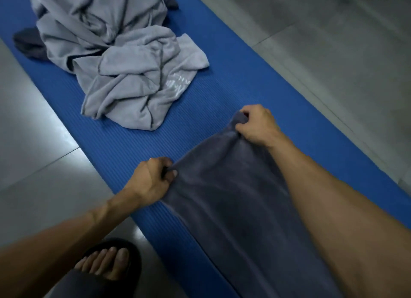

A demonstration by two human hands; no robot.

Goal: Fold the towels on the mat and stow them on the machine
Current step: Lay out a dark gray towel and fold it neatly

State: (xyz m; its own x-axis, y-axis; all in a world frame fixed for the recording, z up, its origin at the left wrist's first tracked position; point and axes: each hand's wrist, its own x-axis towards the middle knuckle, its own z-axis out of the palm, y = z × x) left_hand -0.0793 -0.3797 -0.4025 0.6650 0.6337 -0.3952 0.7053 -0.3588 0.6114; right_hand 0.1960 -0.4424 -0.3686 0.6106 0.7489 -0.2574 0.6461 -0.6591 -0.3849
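A: What is seen nearest the camera?

B: At the bottom left, a bare foot [104,265] in a black sandal [131,260] is planted on the grey tiled floor [33,142], just beside the near edge of a blue ribbed mat [124,146]. Two bare forearms are stretched forward from the bottom corners of the view.

A: What is being held?

B: A dark grey towel [233,204] is held at its far edge by both hands. One corner is pinched by the left hand [151,179], with the fingers curled round a bunched fold of cloth. The other corner is gripped by the right hand [255,126], fingers and thumb closed on a gathered tuft. The far edge is stretched between the two hands, and the rest of the towel runs back toward the viewer over the mat, out of view at the bottom.

A: Is it flat on the mat?

B: That cannot be told for certain; the cloth is smooth, with soft lengthwise ripples.

A: And further away?

B: Well apart from the hands, toward the top left, a crumpled heap of light grey towels [124,64] is piled on the mat. Pale lettering is seen on one fold, too blurred to be read. Darker cloth [29,45] is tucked under the left side of the heap. Grey floor is seen along the right of the mat.
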